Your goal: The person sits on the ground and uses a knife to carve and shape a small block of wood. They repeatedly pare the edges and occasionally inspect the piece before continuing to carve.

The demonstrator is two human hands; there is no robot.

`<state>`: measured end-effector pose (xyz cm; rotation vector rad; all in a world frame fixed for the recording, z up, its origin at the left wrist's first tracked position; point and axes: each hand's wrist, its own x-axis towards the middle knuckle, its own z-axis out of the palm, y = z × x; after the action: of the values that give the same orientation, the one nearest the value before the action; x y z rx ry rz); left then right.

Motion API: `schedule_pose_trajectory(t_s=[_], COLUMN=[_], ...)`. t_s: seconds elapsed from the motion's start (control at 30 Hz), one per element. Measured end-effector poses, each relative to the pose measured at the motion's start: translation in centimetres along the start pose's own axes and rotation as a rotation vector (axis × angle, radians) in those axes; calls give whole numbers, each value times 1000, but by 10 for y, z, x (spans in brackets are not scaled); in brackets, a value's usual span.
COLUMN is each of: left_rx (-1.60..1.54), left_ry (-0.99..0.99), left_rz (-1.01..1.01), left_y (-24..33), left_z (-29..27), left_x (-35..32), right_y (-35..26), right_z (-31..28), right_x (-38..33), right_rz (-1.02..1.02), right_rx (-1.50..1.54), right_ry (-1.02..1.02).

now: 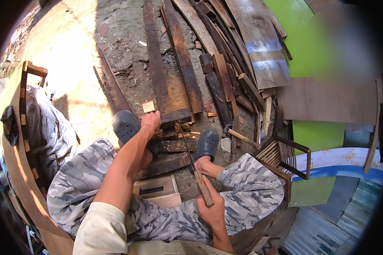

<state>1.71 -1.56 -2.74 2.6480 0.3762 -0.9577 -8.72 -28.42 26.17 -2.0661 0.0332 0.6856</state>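
Note:
My left hand [150,123] is closed on the near left corner of a dark wooden board [177,114], which lies across other wood on the ground. In my right hand [212,207] is the wooden handle [204,191] of a long, narrow blade [186,142]. The blade is seen nearly edge-on, so I cannot tell its exact kind. Its far end reaches the near edge of the board, between my feet. A small pale wooden block [148,106] lies just beyond my left hand. Dark wood pieces [166,165] lie under and in front of the board.
A hammer-like tool with a wooden handle [244,139] lies right of my right shoe [207,144]. Long planks [181,51] and a scrap pile [230,80] stretch away. A slatted wooden frame [285,155] stands at right, a curved wooden panel [23,170] at left.

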Motion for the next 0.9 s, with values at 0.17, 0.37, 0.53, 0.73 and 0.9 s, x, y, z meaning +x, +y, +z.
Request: schedule_pose_trajectory(t_s=[0.17, 0.37, 0.53, 0.73, 0.9], left_rx=[35, -7, -20, 26, 20], left_ry=[-14, -34, 12, -36, -46], left_rz=[4, 20, 27, 26, 34], left_y=[9, 4, -1, -2, 4], left_z=[-5, -8, -4, -4, -11], left_x=[2, 0, 7, 3, 2], right_y=[0, 16, 11, 49, 6], right_z=[37, 3, 14, 52, 1], right_x=[125, -8, 46, 69, -3], right_rz=[171, -72, -156, -126, -59], right_rx=[-135, -23, -71, -22, -28], right_ry=[-135, 30, 85, 48, 17])
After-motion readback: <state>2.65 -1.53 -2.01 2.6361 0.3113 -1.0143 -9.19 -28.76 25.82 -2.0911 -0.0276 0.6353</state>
